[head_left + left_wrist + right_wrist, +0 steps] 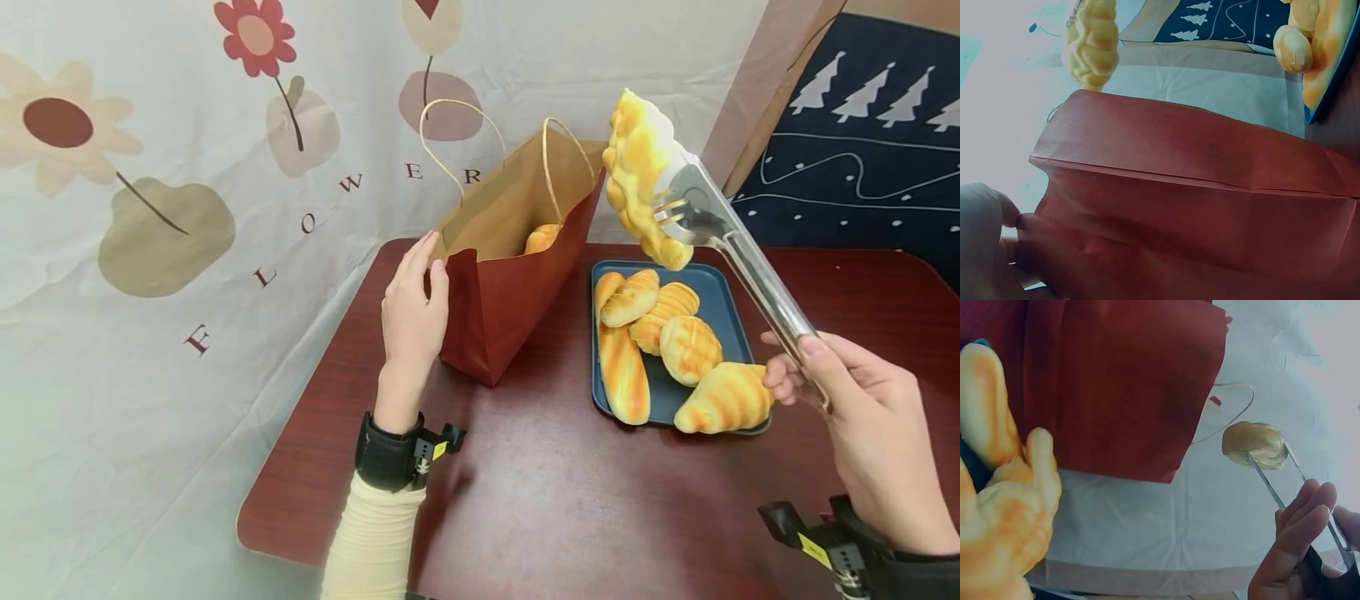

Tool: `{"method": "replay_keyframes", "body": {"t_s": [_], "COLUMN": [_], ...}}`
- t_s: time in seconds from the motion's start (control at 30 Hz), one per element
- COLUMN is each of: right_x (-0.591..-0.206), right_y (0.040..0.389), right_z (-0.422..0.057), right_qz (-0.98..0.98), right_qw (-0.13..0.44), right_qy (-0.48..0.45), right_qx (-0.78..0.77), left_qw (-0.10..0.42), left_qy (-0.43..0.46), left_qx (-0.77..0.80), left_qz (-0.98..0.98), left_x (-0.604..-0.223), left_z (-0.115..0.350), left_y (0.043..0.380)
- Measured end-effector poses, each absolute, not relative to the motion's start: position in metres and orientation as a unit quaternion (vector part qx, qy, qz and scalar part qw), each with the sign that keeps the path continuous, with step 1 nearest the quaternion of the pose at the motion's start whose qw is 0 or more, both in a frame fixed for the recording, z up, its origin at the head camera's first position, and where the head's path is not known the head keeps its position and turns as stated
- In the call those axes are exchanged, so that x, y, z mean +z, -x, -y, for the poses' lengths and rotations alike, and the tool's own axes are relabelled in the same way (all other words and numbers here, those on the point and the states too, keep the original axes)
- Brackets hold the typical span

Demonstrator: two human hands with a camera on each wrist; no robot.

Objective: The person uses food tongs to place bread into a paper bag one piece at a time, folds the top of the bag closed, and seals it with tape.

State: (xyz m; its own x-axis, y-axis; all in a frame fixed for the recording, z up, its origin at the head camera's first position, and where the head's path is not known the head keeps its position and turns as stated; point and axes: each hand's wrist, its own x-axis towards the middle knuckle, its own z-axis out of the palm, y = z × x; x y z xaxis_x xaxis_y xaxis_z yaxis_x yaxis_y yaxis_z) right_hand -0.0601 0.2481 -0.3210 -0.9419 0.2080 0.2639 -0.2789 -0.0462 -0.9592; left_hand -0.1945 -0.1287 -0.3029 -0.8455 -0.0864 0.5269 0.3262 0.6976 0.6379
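My left hand point(415, 304) is at the near side of a red paper bag point(517, 304), its thumb and fingers holding the rim. The bag stands upright with its mouth open, and part of one bread roll point(542, 239) shows inside. In my right hand point(873, 400) I grip metal tongs point(765, 271). Their tips pinch a braided bread point(637, 171), raised in the air right of the bag's mouth. The right wrist view shows this bread point(1250, 444) between the two arms of the tongs.
A blue tray point(723, 292) right of the bag holds several breads, among them a long loaf point(624, 375) and a croissant point(726, 398) over its near edge. Two looped handles point(551, 158) rise from the bag. Behind the dark red table point(555, 500) hangs a flower-printed cloth point(300, 250).
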Motion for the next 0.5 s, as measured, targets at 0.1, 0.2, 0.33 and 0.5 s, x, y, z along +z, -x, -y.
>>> {"method": "replay_keyframes", "body": {"t_s": [0.1, 0.2, 0.33, 0.5], "right_x": [-0.317, -0.312, -0.307, -0.300], "right_y": [0.063, 0.066, 0.069, 0.073], "right_z": [-0.245, -0.241, -0.236, -0.228], "right_qz": [0.666, 0.659, 0.654, 0.647], "right_qw": [0.167, 0.168, 0.166, 0.167], "right_qy": [-0.034, -0.045, -0.058, -0.073], "right_qx": [0.727, 0.732, 0.735, 0.740], "left_qw": [0.269, 0.268, 0.269, 0.269], "left_qy": [0.068, 0.068, 0.069, 0.067], "left_qx": [-0.381, -0.381, -0.381, -0.380], "left_qz": [0.882, 0.882, 0.882, 0.882], "left_x": [-0.303, -0.302, -0.302, -0.302], "left_z": [0.128, 0.128, 0.128, 0.129], "left_y": [0.195, 0.195, 0.195, 0.196]}}
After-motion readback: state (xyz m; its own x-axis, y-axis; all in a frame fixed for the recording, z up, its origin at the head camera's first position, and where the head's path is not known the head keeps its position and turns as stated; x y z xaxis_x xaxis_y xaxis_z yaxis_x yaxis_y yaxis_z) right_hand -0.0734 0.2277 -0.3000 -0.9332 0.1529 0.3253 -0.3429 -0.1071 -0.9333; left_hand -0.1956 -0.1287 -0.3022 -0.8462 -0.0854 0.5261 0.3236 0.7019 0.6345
